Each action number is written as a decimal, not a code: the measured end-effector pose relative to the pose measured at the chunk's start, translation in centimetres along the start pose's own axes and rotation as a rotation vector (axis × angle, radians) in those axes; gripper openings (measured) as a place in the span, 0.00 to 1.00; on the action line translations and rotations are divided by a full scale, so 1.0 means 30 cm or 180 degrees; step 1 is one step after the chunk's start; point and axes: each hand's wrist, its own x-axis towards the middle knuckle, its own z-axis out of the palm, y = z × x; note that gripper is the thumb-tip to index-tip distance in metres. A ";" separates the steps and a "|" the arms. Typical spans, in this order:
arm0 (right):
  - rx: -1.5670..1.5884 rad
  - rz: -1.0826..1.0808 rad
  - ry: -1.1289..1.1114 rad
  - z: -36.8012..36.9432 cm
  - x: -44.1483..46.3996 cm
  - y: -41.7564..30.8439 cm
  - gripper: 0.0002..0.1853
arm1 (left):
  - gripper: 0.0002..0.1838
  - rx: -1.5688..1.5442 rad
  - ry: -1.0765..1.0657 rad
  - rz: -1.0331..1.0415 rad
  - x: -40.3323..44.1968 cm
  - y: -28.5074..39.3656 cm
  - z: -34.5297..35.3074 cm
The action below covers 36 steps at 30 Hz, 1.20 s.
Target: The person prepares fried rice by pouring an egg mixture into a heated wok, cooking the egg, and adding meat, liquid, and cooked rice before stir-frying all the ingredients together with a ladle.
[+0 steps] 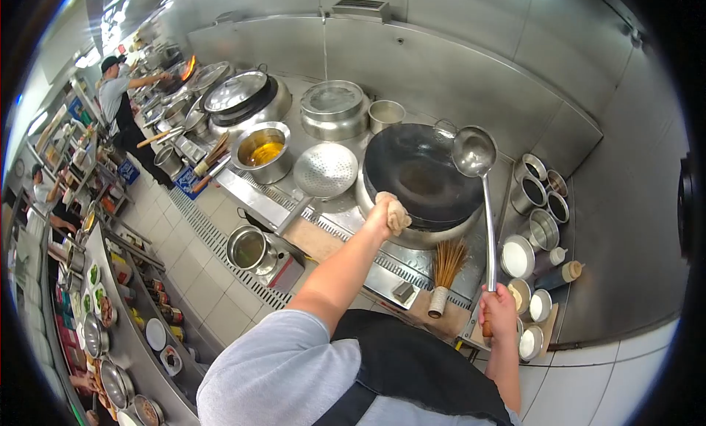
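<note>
In the head view, my left hand is closed around a folded beige cloth at the near left rim of a black wok. The wok sits on the burner, with a dark, bare-looking inside. My right hand grips the wooden-ended handle of a long metal ladle. The ladle's bowl is up over the wok's right rim, and its shaft runs down toward me. Between my hands, a bamboo brush lies on the stove's front ledge.
A perforated strainer and a pot of yellow liquid stand left of the wok. At right are several seasoning containers and squeeze bottles. Farther left, a co-worker stands by a flaming wok; a counter holds bowls.
</note>
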 end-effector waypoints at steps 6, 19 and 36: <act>-0.1005 -0.0117 0.0060 0.187 0.171 -0.040 0.08 | 0.19 0.0513 -0.0316 -0.0494 0.053 -0.007 -0.064; -0.1622 -0.1027 -0.1094 1.263 0.879 -0.652 0.07 | 0.31 0.5988 0.1026 0.1309 -0.421 0.314 -0.461; -0.1877 -0.0704 -0.0728 1.666 1.037 -0.212 0.06 | 0.17 0.7257 0.0122 0.2556 -0.372 0.359 -0.630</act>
